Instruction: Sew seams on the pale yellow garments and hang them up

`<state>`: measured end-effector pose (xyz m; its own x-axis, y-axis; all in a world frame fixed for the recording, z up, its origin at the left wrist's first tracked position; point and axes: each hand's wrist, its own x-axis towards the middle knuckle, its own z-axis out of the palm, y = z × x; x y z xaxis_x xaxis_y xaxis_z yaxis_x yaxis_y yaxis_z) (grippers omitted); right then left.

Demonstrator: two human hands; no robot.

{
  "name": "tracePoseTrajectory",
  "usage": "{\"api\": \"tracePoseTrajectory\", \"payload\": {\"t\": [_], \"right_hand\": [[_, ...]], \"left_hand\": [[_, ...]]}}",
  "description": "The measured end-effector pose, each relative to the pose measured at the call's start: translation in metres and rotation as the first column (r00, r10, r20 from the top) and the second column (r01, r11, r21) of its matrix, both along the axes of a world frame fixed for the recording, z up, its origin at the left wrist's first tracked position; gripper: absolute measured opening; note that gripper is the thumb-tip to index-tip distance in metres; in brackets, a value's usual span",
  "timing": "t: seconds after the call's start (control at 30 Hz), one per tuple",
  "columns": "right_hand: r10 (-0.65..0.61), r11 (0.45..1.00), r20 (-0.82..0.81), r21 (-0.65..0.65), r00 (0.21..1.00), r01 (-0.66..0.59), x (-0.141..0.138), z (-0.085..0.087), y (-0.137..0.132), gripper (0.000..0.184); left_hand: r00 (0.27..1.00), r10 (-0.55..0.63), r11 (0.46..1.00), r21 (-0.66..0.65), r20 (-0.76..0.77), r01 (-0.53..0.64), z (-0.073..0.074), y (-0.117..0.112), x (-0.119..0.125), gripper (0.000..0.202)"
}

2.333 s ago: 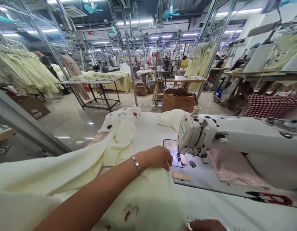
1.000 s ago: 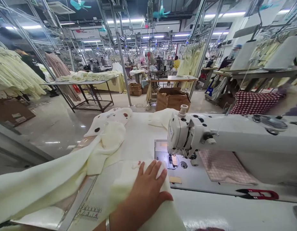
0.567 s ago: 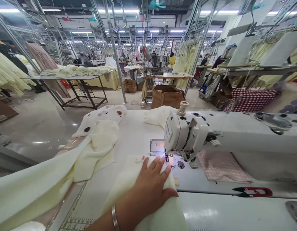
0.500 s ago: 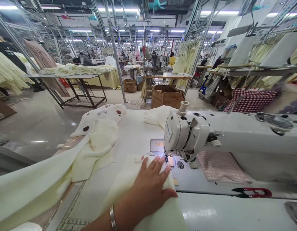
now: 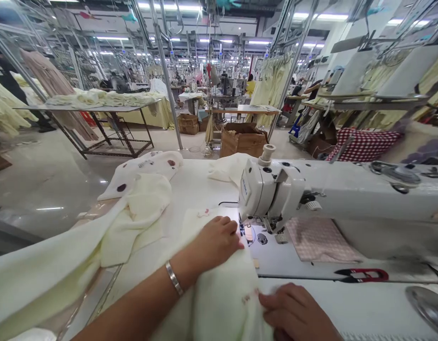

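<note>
A pale cream fabric piece (image 5: pixel 219 298) with small printed motifs lies under the needle area of a white sewing machine (image 5: pixel 261 189). My left hand (image 5: pixel 219 241), a silver bracelet on its wrist, is closed with curled fingers on the fabric's edge, just left of the presser foot (image 5: pixel 242 229). Lower right, my right hand (image 5: pixel 297 310) has its thumb and fingers closed at the right edge of the same fabric. More cream fabric (image 5: pixel 140 213) is heaped to the left, beside a white cloth with dark spots (image 5: pixel 140 173).
Red-handled thread snips (image 5: pixel 364 274) and a folded pink checked cloth (image 5: pixel 321 239) lie right of the needle. Thread cones (image 5: pixel 357 71) stand at the upper right. Beyond the machine are cardboard boxes (image 5: pixel 242 139) and a fabric-laden table (image 5: pixel 108 108).
My right hand has come into view at the lower right and holds the fabric edge. My left hand's spread fingers have curled in. The fabric's far end has shifted away from me.
</note>
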<state>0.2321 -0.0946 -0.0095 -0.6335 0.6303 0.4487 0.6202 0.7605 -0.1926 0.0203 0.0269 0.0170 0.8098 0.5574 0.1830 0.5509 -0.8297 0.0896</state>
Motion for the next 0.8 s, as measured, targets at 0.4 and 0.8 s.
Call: {"api": "tracePoseTrajectory", "payload": {"t": [0.4,0.8], "right_hand": [[0.046,0.997,-0.312,-0.039,0.949,-0.061,-0.015,0.023,0.002,0.018],[0.076,0.996,0.008,0.052,0.997,-0.077,-0.005,0.009,0.001,0.026]], "left_hand": [[0.890,0.124,0.958,0.181,0.439,-0.223,-0.011,-0.112,0.020,0.022],[0.921,-0.106,0.914,0.401,0.375,-0.057,-0.049,-0.100,0.011,0.022]]}}
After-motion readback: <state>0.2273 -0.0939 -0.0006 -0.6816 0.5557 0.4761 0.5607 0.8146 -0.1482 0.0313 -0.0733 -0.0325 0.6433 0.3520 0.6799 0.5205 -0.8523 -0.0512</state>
